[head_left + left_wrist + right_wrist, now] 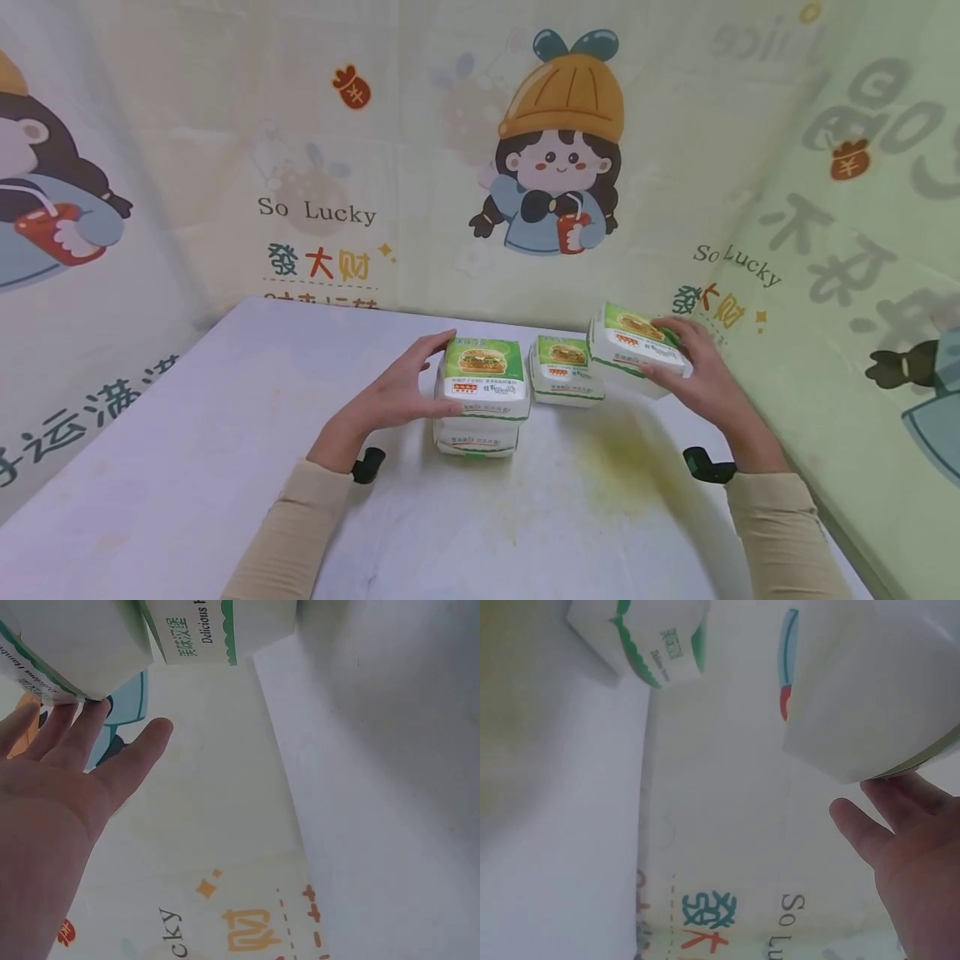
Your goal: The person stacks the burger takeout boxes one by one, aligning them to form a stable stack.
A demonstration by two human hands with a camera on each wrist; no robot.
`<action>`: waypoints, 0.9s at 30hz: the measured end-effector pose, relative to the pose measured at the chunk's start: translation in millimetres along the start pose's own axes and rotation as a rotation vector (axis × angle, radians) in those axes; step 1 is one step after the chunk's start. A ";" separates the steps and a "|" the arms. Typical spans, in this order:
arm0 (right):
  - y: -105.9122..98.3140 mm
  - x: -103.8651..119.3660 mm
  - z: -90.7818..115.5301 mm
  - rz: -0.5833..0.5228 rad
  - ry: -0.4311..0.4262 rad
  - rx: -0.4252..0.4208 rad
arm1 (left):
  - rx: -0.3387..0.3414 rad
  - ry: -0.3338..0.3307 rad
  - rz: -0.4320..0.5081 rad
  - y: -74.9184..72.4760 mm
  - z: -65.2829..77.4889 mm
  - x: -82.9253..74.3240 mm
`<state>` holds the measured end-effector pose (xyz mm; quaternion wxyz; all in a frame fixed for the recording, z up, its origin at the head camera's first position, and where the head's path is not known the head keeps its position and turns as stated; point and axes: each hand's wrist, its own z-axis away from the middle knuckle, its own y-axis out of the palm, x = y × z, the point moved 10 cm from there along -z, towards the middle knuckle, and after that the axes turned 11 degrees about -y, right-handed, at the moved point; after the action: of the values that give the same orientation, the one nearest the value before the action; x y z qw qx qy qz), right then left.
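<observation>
In the head view my left hand (392, 390) grips a green-and-white burger box (486, 375) by its left side, thumb at the front and fingers behind. This box sits over a second burger box (476, 438); whether they fully touch is hard to tell. Fingertips press the edge of the gripped box (79, 645) in the left wrist view. My right hand (699, 373) holds another burger box (630, 342) by its right side, slightly tilted and raised off the table, as the right wrist view of that box (877, 690) also shows. Between the two hands, a further burger box (566, 371) stands on the table.
The boxes are on a white table (225, 433) with a yellowish stain (626, 458) at right of middle. A printed cloth (420, 167) hangs behind the table's back edge and along both sides.
</observation>
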<state>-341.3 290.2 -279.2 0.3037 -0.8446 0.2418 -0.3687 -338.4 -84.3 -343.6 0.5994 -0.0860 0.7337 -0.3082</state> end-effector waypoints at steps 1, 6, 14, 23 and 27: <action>0.0 2.0 -1.2 0.007 -0.003 -0.002 | -0.004 0.000 0.001 -0.1 -0.4 -0.1; 3.6 12.4 -6.8 0.009 -0.040 0.001 | 0.003 -0.028 0.018 0.5 -0.4 1.9; 11.3 22.9 -14.1 0.004 -0.048 0.005 | 0.010 0.014 0.016 0.0 0.9 -4.9; 23.4 36.2 -25.4 -0.055 -0.080 0.020 | 0.004 0.017 0.017 -3.8 2.5 -4.5; 30.1 42.1 -29.4 -0.073 -0.077 0.036 | 0.014 0.023 0.025 -2.9 2.0 -4.7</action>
<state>-343.7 232.7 -263.9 0.3141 -0.8608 0.1923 -0.3512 -336.1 -84.9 -338.3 0.5955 -0.0690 0.7393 -0.3067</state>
